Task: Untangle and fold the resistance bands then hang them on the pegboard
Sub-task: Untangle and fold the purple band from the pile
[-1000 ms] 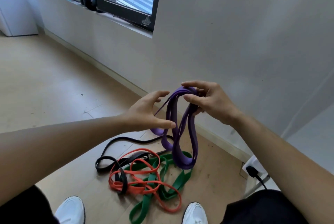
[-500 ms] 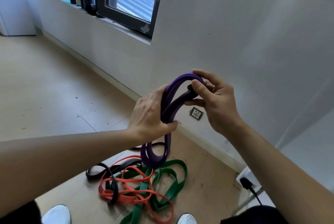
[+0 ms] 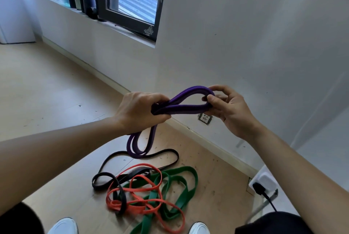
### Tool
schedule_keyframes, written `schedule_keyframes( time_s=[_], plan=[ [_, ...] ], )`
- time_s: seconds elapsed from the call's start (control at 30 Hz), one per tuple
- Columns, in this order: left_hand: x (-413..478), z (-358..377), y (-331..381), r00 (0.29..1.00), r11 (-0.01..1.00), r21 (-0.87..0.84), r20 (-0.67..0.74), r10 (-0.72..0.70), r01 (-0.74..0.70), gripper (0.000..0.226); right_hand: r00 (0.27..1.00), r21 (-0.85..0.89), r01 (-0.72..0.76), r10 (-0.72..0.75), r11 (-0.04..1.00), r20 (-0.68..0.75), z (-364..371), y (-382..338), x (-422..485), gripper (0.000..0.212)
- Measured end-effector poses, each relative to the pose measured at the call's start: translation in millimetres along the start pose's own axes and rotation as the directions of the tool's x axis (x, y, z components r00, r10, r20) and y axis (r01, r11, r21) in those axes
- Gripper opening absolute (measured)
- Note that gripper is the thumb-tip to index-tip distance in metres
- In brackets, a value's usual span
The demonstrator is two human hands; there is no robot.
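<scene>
Both grips closed on the purple band (image 3: 186, 101), left hand (image 3: 139, 110) bunching the doubled strands and right hand (image 3: 224, 105) pinching the bend so the fold holds, slack loop dangling above the floor tangle of black band (image 3: 136, 155), orange band (image 3: 136, 190), green band (image 3: 181, 192).

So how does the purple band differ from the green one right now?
The purple band is off the floor, gathered into doubled loops between the left hand and right hand; the green band lies loose on the floor. Purple is free of the pile; green is crossed by the orange band. Both are flat loop bands.
</scene>
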State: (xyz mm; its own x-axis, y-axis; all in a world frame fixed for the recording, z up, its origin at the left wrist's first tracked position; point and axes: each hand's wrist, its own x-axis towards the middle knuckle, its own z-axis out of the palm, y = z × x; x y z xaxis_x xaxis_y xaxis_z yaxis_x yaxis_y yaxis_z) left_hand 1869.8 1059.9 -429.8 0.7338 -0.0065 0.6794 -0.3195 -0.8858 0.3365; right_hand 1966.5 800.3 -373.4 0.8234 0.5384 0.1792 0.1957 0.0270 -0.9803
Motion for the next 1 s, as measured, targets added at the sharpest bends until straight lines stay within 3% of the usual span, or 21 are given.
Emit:
schedule_keyframes(
  time_s=[0.1,0.2,0.33,0.43,0.57,0.63,0.83,1.0],
  plan=[
    [0,-5,-6,0.998,0.999,0.048,0.055,-0.007,0.004,0.033,0.995,-0.295,0.002,0.028,0.956,0.099,-2,6,-1,0.037],
    [3,-7,-9,0.986,0.990,0.138,0.169,-0.008,-0.016,0.029,0.985,-0.652,0.100,0.019,0.752,0.173,-3,10,-1,0.051],
    [1,-3,-7,0.955,0.984,0.170,0.297,0.007,-0.060,0.032,0.942,-0.799,0.318,-0.078,0.511,0.326,14,12,-4,0.097],
    [0,3,-2,0.943,0.982,0.177,0.333,0.007,-0.069,0.033,0.904,-0.844,0.421,-0.076,0.334,0.421,28,33,-4,0.101],
    [-6,17,-6,0.903,0.978,0.200,0.427,-0.042,-0.050,0.033,0.900,-0.812,0.424,-0.088,0.400,0.427,25,61,3,0.049],
    [-12,30,-13,0.854,0.980,0.198,0.515,-0.074,-0.034,0.035,0.902,-0.802,0.404,-0.048,0.440,0.428,22,76,6,0.033],
    [-21,82,-50,0.732,0.988,0.150,0.671,-0.114,0.016,0.045,0.917,-0.795,0.269,0.108,0.543,0.384,10,134,29,0.027],
    [-23,139,-100,0.754,0.993,0.060,0.648,-0.113,0.097,0.046,0.940,-0.806,0.117,0.198,0.580,0.279,-23,187,62,0.025]
  ],
)
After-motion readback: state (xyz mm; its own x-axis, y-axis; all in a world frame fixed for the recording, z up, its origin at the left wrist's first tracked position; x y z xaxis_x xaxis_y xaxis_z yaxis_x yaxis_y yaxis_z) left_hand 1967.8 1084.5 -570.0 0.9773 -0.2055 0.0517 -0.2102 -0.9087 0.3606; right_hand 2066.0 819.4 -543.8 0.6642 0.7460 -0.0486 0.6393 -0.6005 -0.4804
